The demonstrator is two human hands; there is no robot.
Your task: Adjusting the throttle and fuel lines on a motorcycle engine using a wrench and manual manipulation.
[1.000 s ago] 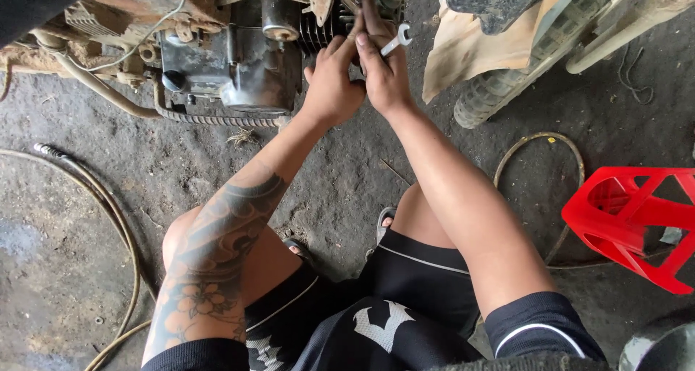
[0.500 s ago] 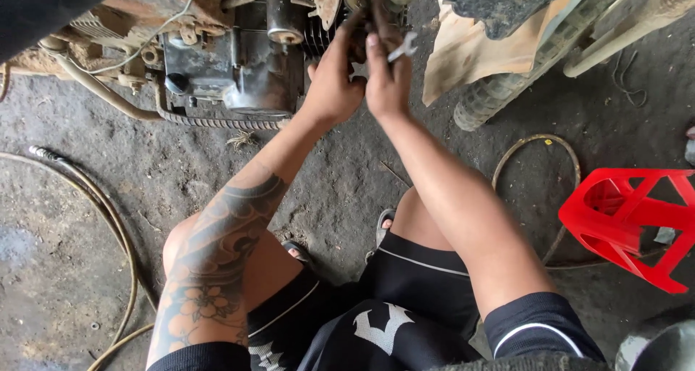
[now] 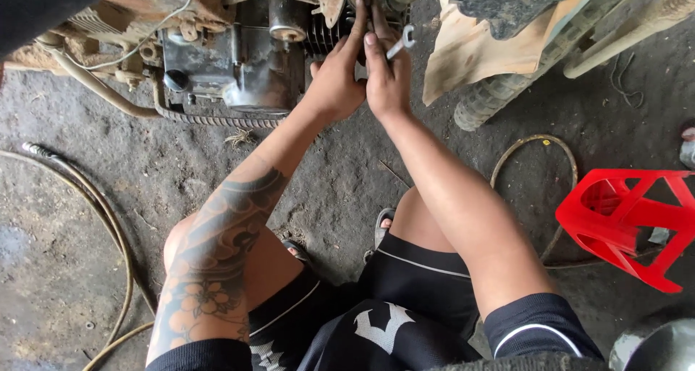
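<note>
Both hands are up at the far side of the scene, working against the motorcycle engine [image 3: 239, 60], and the thing in play is a small silvery wrench [image 3: 400, 43] with an open-jawed head. It is looking slim and bright against the grimy metal, only its head end and a short run of shaft showing above the knuckles. The right hand [image 3: 389, 78] is gripping it, fingers curled closed around the shaft, and the wrench is running on a slant, its long axis going from the fist up and to the right, open end pointing far-right. The left hand [image 3: 337, 81] is pressing on the engine just beside it, fingers stretched out long toward the dark finned cylinder [image 3: 329, 34], touching the right hand along the thumb side. Room is looking tight up there: engine casing is crowding in from the left, a torn tan panel [image 3: 470, 52] and a knobbly tyre [image 3: 489, 99] are sitting close on the right. Nearer, the ground is opening out into bare dirty concrete [image 3: 340, 175] between the forearms. A hose [image 3: 101, 212] is curving along the left side, a loop of wire [image 3: 536, 143] is lying to the right, and a red plastic stool [image 3: 630, 219] is lying tipped over at the right edge, well apart from the hands.
</note>
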